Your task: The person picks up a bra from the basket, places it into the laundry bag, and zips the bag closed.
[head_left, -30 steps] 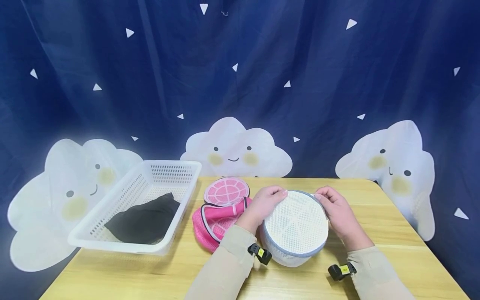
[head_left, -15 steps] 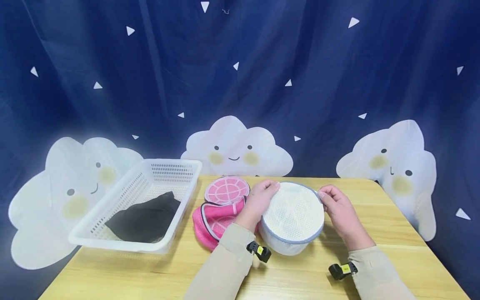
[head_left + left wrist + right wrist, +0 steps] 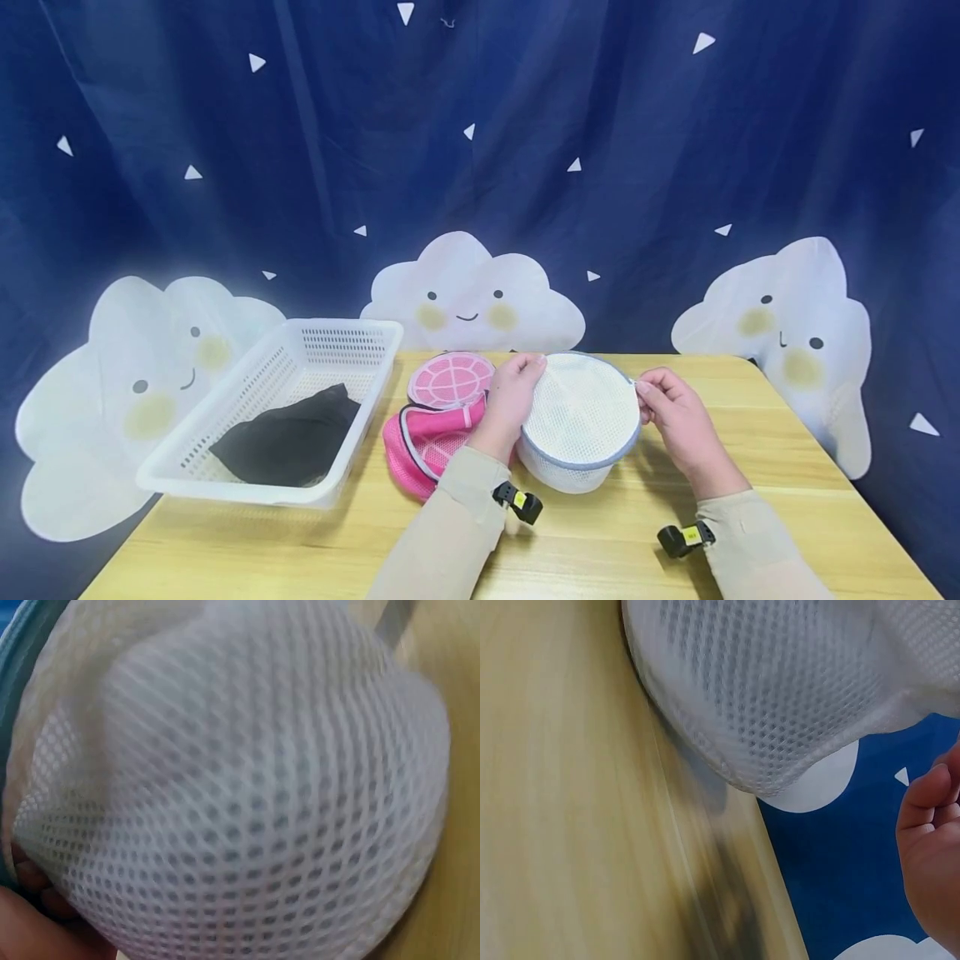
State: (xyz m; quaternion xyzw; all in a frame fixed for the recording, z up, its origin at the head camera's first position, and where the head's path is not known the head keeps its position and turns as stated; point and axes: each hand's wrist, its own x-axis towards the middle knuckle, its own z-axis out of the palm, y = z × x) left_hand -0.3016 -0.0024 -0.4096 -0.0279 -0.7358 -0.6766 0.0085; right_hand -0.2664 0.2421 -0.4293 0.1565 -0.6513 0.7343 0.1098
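The white bag [image 3: 581,412] sits right of centre in the head view, its blue rim [image 3: 588,463] turned up toward the camera. The left hand [image 3: 512,402] has its fingers curled at the rim's upper left, holding it; some are hidden behind the mesh. The right hand [image 3: 675,408] has thumb and forefinger closed in a pinch on the rim's right edge; whether they hold cloth or a zip pull is too small to tell.

The likeliest trouble is the right pinch slipping, since it has only a small bit of edge. A hard pull there could twist the rim or drag the bag out of the left hand, because the soft mesh gives little resistance; the left wrist view shows its side dented. If a zip is there, slack mesh could catch in it.

The pink bag [image 3: 405,458] lies on the surface [image 3: 600,550] just left of the left hand, so a leftward swing could knock it toward the basket [image 3: 225,496] at frame left, which holds the black cloth [image 3: 288,442].
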